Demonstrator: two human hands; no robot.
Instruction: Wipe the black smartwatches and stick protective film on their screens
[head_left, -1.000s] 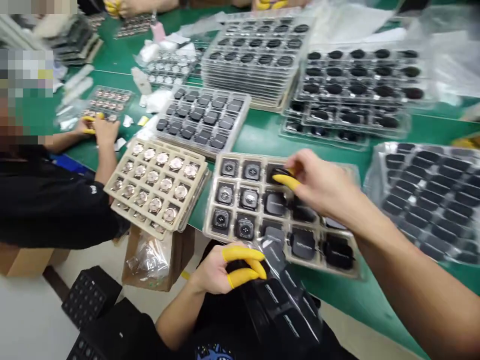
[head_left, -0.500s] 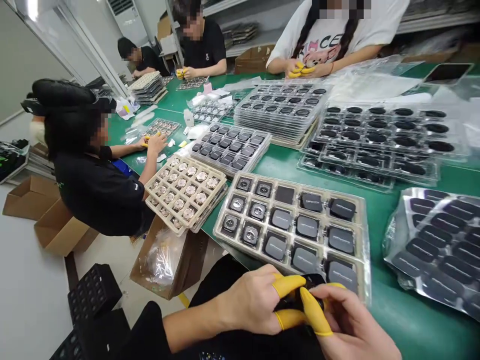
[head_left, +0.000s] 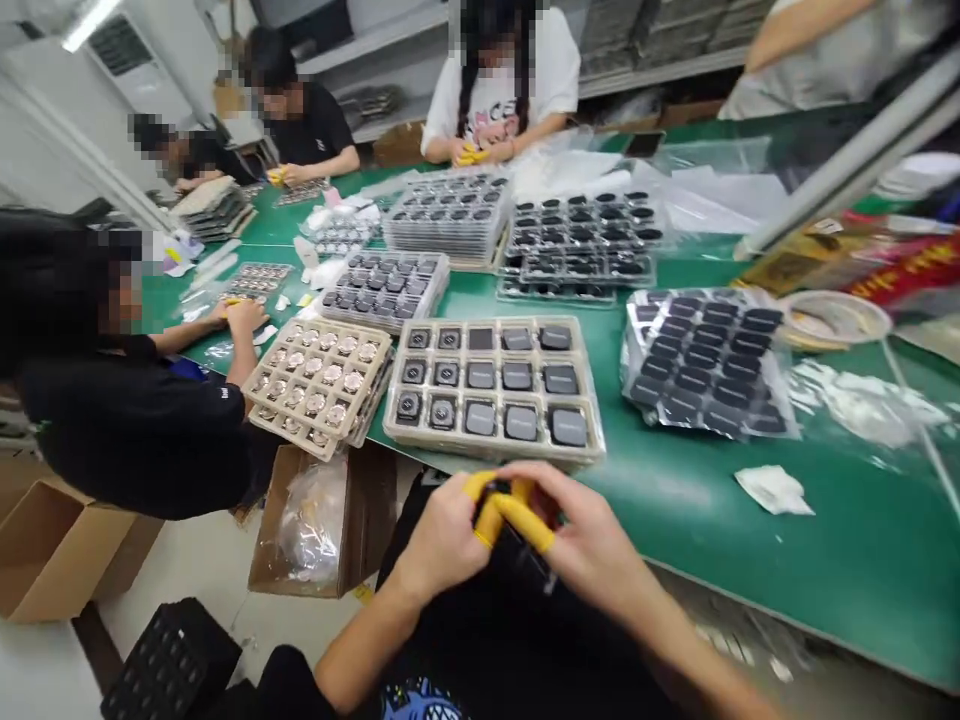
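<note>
My left hand (head_left: 448, 530) and my right hand (head_left: 585, 520), with yellow finger covers, meet just below the near edge of a beige tray. Both close on a small black object (head_left: 495, 488), mostly hidden by the fingers. The beige tray (head_left: 491, 452) lies on the green table, with square dark pieces in its compartments. Watch-like pieces show in its left columns, and flat dark covers (head_left: 568, 427) fill the right ones. One compartment in the back row holds a flat dark square (head_left: 482, 338).
Beige trays of round watch faces (head_left: 307, 385) stand left, clear tray stacks (head_left: 442, 222) behind. A silver bag of dark pieces (head_left: 705, 365) and a crumpled white tissue (head_left: 774, 491) lie right. Several people sit around; an open carton (head_left: 300, 540) is at lower left.
The view has swung right and drawn back, showing more of the table's right side. Both hands now appear lower and left, still holding the black object, clear of the beige tray.
</note>
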